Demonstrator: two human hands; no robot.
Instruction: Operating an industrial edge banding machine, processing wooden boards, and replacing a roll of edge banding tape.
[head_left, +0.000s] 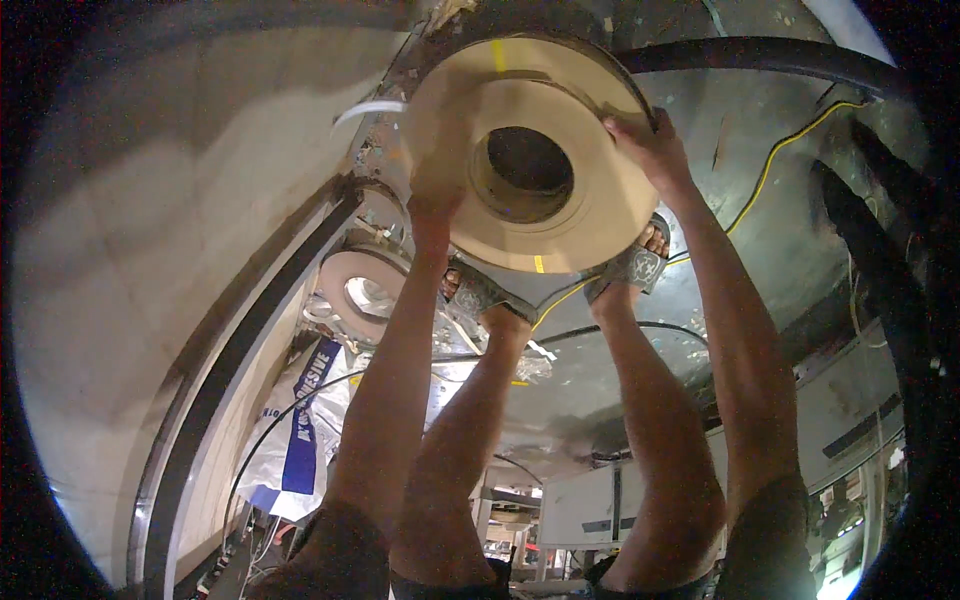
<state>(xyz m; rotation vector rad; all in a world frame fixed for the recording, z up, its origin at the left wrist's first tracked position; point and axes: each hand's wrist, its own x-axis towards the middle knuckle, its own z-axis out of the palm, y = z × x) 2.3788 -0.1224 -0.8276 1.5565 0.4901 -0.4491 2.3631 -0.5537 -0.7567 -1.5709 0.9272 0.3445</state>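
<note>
A large, wide roll of tan edge banding [610,205] with a round hole in its middle is held between my two hands, above my feet. Short yellow tape strips mark its top and bottom faces. My left hand [437,205] grips its left rim, slightly blurred. At the upper right, my right hand [655,152] is closed on the rim, thumb on the face and the other fingers round the edge. The roll's underside is hidden.
A smaller ring-shaped roll [345,275] lies at the left near a white and blue bag [305,430]. A yellow cable [765,180] and a black cable [640,325] run over the floor. A thick dark hose [770,58] crosses the top right. A pale panel [180,230] stands left.
</note>
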